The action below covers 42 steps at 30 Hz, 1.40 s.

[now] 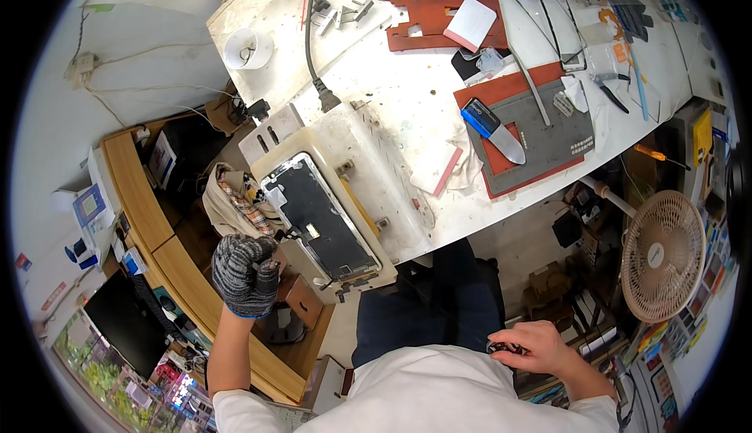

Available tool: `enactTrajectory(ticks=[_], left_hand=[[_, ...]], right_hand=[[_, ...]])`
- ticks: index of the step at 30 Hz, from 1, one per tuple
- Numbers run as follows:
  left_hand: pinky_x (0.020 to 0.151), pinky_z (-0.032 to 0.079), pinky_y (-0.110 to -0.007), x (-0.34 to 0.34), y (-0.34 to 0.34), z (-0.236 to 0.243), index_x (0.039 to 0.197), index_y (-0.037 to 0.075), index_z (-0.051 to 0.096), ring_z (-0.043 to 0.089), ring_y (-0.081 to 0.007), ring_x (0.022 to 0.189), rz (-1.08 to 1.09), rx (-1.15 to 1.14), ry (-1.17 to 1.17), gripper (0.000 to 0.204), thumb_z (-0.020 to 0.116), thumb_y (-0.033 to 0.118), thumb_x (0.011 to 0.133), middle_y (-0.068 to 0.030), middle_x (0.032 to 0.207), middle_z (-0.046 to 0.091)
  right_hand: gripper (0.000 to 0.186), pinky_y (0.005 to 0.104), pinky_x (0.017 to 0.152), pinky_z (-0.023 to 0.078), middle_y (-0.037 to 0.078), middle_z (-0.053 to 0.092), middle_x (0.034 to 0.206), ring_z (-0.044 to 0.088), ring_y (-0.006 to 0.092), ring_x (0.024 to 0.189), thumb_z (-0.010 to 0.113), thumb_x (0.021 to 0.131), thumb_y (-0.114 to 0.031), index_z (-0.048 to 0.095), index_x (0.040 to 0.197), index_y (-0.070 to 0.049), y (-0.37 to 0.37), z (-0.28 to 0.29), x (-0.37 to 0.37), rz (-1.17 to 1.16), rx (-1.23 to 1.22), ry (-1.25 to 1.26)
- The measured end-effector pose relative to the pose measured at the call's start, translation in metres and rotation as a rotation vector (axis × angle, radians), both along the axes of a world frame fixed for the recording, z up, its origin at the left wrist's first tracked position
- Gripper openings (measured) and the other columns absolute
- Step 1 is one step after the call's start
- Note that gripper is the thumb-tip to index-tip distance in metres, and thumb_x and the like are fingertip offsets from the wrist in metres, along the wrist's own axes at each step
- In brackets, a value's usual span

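White, scuffed worktop point(407, 96) carries the pale heating fixture point(345, 174) where the dark phone screen panel point(321, 217) lies flat, near its front edge. I judge that panel thin, stiff and brittle, glass that slips, so I would take it by its long edges, never the middle. Back on the bench, a white cup point(248, 47) holds something small I cannot make out. My gloved left hand point(245, 274) is curled beside the panel, gripping nothing I can see; my bare right hand point(535, 348) is closed around a small dark tool point(504, 347).
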<state>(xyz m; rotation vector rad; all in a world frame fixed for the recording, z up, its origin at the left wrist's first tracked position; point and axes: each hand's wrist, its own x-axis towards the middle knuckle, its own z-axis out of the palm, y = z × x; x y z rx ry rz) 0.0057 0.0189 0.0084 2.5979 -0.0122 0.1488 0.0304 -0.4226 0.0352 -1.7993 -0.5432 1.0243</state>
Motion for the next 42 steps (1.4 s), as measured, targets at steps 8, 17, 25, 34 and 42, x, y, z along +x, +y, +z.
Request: enactTrajectory(ticks=[8,17,25,34,42], left_hand=[[0.06,0.043,-0.037,0.01,-0.011,0.001,0.076,0.004,0.059,0.054,-0.0271,0.063,-0.004,-0.055,0.006,0.031,0.058,0.032,0.089,-0.0098,0.068,0.055],[0.065,0.046,-0.038,0.005,-0.005,-0.001,0.082,0.008,0.062,0.059,-0.0283,0.069,-0.027,-0.054,0.027,0.013,0.061,0.021,0.081,-0.0092,0.077,0.063],[0.066,0.046,-0.038,0.008,-0.002,-0.004,0.085,0.006,0.062,0.059,-0.028,0.071,-0.043,-0.117,0.042,0.011,0.064,0.014,0.077,-0.01,0.079,0.064],[0.066,0.047,-0.038,0.008,-0.004,-0.003,0.088,0.007,0.064,0.059,-0.0275,0.071,-0.015,-0.131,0.007,0.018,0.069,0.008,0.07,-0.0091,0.081,0.065],[0.06,0.047,-0.039,0.012,-0.007,0.004,0.083,0.005,0.065,0.06,-0.0289,0.064,-0.012,-0.187,0.025,0.015,0.07,0.008,0.07,-0.0107,0.071,0.063]], right_hand=[[0.03,0.024,0.05,0.044,0.005,0.059,0.074,0.056,0.0132,0.057,0.072,0.074,-0.007,0.066,0.103,-0.008,-0.003,0.001,0.01,-0.045,0.015,0.025],[0.027,0.0201,0.051,0.043,0.006,0.061,0.073,0.054,0.0102,0.056,0.068,0.075,-0.001,0.064,0.102,-0.003,0.0,0.014,0.039,-0.077,-0.112,0.125],[0.031,0.0199,0.05,0.042,0.003,0.06,0.078,0.05,0.0076,0.056,0.064,0.074,0.001,0.064,0.104,-0.003,0.038,0.012,0.043,-0.127,-0.01,0.039],[0.03,0.02,0.054,0.044,0.008,0.056,0.085,0.056,0.0103,0.064,0.055,0.073,0.006,0.067,0.099,-0.004,0.041,0.004,0.04,-0.238,0.075,0.218],[0.034,0.0213,0.063,0.048,0.008,0.058,0.088,0.058,0.0095,0.074,0.062,0.074,0.003,0.049,0.105,0.0,0.049,0.001,0.036,-0.377,0.018,0.199]])
